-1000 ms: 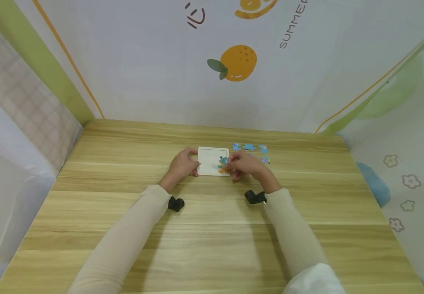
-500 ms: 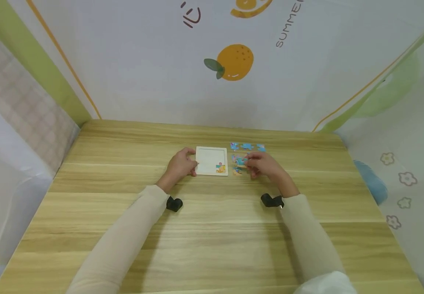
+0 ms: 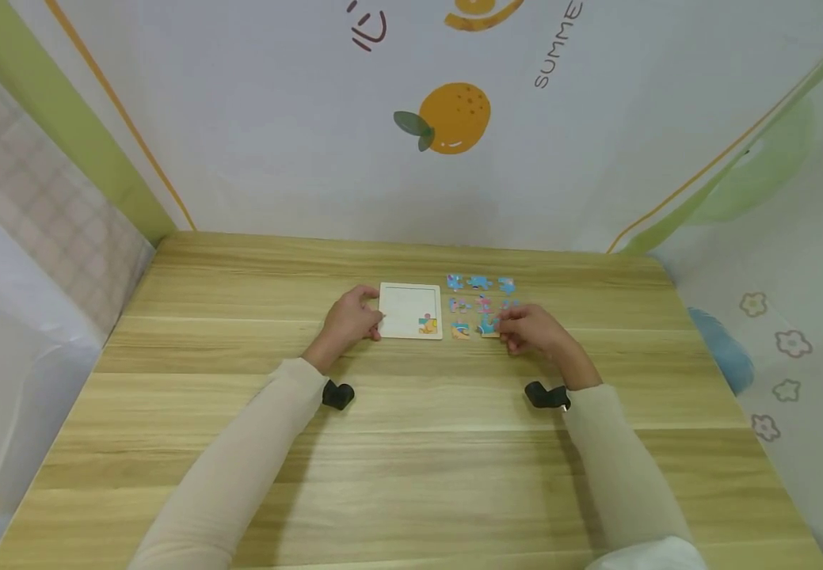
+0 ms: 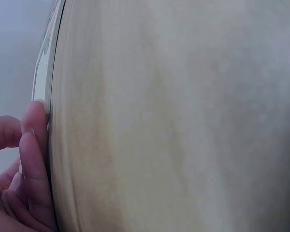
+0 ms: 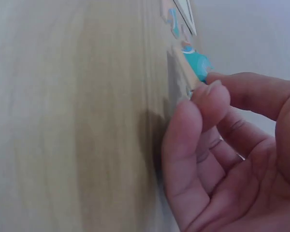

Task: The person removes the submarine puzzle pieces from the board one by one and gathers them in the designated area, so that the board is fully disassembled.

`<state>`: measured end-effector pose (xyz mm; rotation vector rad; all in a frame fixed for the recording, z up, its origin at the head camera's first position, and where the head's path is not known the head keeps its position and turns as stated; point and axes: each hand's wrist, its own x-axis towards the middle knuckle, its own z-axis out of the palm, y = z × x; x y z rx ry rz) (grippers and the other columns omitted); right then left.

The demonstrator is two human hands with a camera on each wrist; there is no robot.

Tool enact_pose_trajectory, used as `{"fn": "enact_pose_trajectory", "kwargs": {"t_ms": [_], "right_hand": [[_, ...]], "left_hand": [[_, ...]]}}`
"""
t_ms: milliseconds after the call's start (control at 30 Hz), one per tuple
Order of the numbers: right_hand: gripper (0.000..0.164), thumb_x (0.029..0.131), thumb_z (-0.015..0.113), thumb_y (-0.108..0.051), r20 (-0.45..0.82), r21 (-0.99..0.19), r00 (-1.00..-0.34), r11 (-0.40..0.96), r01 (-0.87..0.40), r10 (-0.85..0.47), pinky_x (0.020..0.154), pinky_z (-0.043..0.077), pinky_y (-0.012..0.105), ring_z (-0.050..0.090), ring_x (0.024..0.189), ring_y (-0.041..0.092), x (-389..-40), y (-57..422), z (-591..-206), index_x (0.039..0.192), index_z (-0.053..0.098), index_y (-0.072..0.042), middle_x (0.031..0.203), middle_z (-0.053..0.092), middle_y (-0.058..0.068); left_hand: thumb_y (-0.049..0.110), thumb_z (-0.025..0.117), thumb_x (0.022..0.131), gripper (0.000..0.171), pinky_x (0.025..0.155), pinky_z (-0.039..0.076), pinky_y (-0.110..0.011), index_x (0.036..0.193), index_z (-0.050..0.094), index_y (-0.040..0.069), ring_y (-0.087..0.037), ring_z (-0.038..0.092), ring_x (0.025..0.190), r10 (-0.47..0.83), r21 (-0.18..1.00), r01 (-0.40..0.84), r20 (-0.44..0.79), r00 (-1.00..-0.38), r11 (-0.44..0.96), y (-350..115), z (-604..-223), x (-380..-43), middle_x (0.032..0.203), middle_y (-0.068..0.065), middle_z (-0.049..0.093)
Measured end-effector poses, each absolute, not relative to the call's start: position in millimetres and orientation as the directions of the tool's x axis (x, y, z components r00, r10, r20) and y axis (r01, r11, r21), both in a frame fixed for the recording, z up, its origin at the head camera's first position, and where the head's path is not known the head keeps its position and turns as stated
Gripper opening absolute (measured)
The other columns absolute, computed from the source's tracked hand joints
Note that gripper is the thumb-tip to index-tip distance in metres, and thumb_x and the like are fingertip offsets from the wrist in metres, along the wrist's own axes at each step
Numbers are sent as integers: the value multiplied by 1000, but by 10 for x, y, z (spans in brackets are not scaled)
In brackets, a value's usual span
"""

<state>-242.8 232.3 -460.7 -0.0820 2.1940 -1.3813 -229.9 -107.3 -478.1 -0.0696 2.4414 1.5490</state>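
A white puzzle tray point(image 3: 400, 305) lies flat on the wooden table, with a small orange and teal puzzle piece point(image 3: 428, 324) in its near right corner. At the tray's left edge, my left hand point(image 3: 351, 318) holds the rim with thumb and fingers; the left wrist view shows the fingertips against that edge. To the right of the tray, my right hand point(image 3: 534, 328) pinches a teal puzzle piece point(image 5: 197, 65) between thumb and fingers. In the right wrist view it is tilted, its wooden underside visible just above the table. Fingers hide part of it.
Several loose blue and pink puzzle pieces point(image 3: 480, 283) lie in rough rows right of the tray. A tan and blue piece point(image 3: 460, 331) sits between the tray and my right hand. Behind the table point(image 3: 411, 443) hangs a white curtain point(image 3: 297, 142) with fruit prints.
My right hand has moved right, from over the tray to beside the loose pieces, carrying the teal puzzle piece. My left hand has stayed at the tray's left edge.
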Motion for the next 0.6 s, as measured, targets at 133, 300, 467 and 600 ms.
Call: {"fn": "enact_pose_trajectory", "kwargs": {"t_ms": [133,300,467,600], "right_hand": [[22,98,55,-13,-422,-828,-849,516,218,-319,56,52,25,54,54,11,-2405,2296,-4604,111,57,5,74,57,4],[25,98,57,-14,-420,-815,-860,538,216,-291,55,52,26,54,53,10,-2399,2265,-4620,114,57,5,73,56,3],[28,97,59,-15,-426,-811,-864,537,233,-269,54,50,27,51,51,11,-2403,2255,-4641,117,56,5,70,53,3],[28,96,60,-14,-422,-814,-868,531,235,-263,53,48,26,49,50,11,-2413,2256,-4662,116,55,5,69,51,3]], "left_hand": [[6,61,90,46,60,55,-26,134,49,5,-12,62,50,100,886,-166,-230,-968,432,-1076,-4782,-2304,65,-4,62],[6,60,90,45,59,55,-26,134,49,4,-12,62,50,105,886,-162,-228,-968,435,-1081,-4783,-2301,64,-4,62],[6,60,90,46,60,56,-26,134,49,4,-13,63,50,105,887,-165,-231,-967,432,-1082,-4778,-2301,65,-5,62],[7,60,90,46,59,55,-26,134,49,4,-13,63,50,102,882,-162,-229,-968,443,-1084,-4777,-2302,65,-5,62]]}}
